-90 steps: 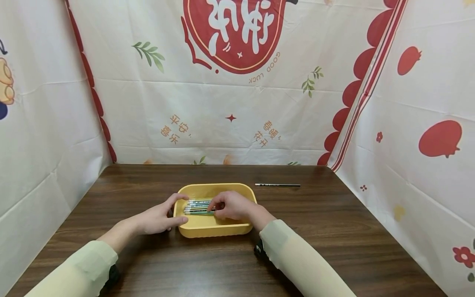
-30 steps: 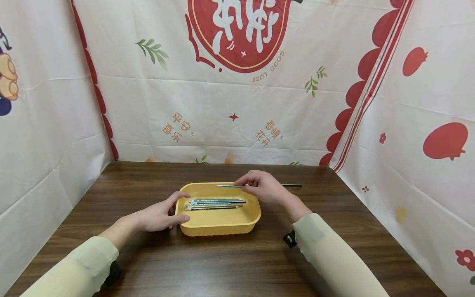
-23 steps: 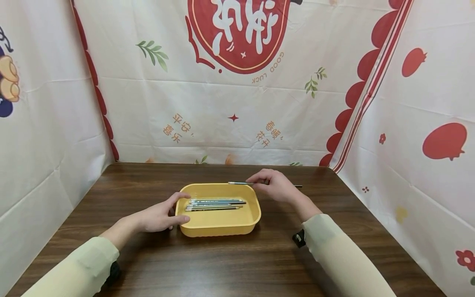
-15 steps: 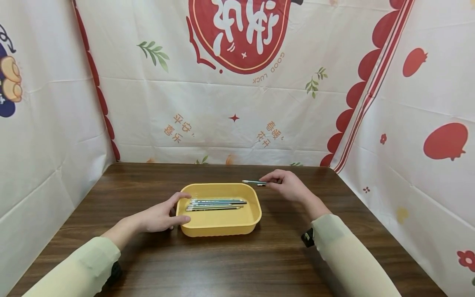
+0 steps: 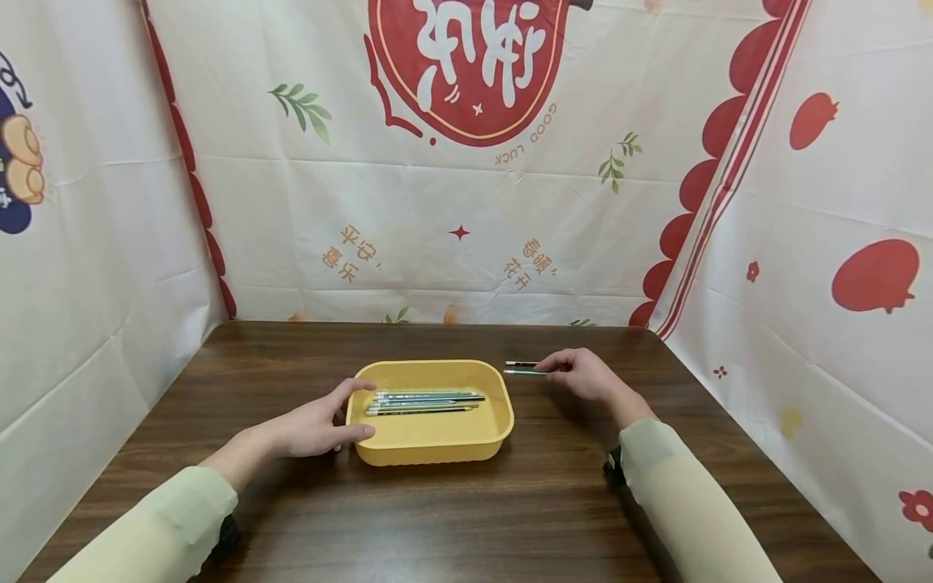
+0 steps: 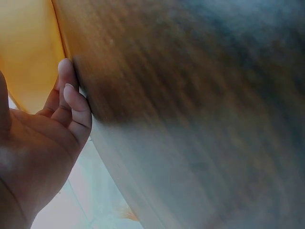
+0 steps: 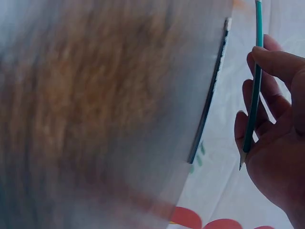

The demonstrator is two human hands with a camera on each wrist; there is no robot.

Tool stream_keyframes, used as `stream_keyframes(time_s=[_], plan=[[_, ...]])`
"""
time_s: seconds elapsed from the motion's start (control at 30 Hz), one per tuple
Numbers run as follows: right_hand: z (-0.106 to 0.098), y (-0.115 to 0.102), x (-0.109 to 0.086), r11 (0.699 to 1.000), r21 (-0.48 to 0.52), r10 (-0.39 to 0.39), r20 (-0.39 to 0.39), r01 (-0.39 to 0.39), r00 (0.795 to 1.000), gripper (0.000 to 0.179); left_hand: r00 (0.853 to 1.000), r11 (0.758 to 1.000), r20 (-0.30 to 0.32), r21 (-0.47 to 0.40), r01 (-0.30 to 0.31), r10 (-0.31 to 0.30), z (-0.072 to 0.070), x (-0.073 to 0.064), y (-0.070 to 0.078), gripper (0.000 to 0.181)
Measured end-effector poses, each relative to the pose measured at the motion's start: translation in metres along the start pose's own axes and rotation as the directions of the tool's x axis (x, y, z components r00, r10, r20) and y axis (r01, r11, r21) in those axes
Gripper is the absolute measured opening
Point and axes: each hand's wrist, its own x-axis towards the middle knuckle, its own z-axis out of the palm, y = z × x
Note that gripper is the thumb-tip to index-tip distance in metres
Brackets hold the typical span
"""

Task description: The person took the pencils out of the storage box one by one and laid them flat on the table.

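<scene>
The surface (image 5: 437, 526) is brown, wood-grained with darker streaks, and faintly glossy toward the front. Directly upon it stands a shallow yellow tray (image 5: 437, 453) with rounded corners, its long sides running left to right. Right of the tray, about level with its far rim, lies a black pencil (image 7: 211, 95).

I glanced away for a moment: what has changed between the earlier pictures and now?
The right hand has taken a green pencil out of the tray and carried it rightward, near the black pencil; it still pinches it. The left hand stays at the tray's left end; tray and black pencil have not visibly moved.
</scene>
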Motion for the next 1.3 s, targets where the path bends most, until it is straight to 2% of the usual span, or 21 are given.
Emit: stream_keyframes(time_s=[0.23, 0.47, 0.77, 1.13, 1.3], plan=[[0.000, 0.010, 0.003, 0.999, -0.017, 0.040, 0.049, -0.040, 0.998, 0.020, 1.000, 1.000, -0.004, 0.019, -0.005, 0.005, 0.000, 0.002, 0.000, 0.080], [0.000, 0.013, 0.010, 0.997, -0.055, 0.065, 0.063, -0.061, 0.996, 0.022, 1.000, 0.999, -0.006, 0.036, -0.013, 0.013, -0.001, 0.004, -0.001, 0.079], [0.002, 0.016, 0.020, 0.992, -0.110, 0.066, 0.070, -0.058, 0.995, 0.023, 1.000, 1.000, -0.004, 0.025, -0.009, 0.009, -0.002, 0.003, 0.000, 0.077], [0.006, 0.015, 0.027, 0.988, -0.155, 0.025, 0.065, -0.015, 0.998, 0.026, 1.000, 1.000, 0.001, 0.026, -0.004, 0.004, -0.001, 0.003, -0.001, 0.078], [0.008, 0.014, 0.029, 0.988, -0.154, 0.043, 0.058, -0.034, 0.997, 0.026, 1.000, 1.000, 0.004, 0.013, -0.003, 0.003, -0.001, 0.002, -0.002, 0.078]])
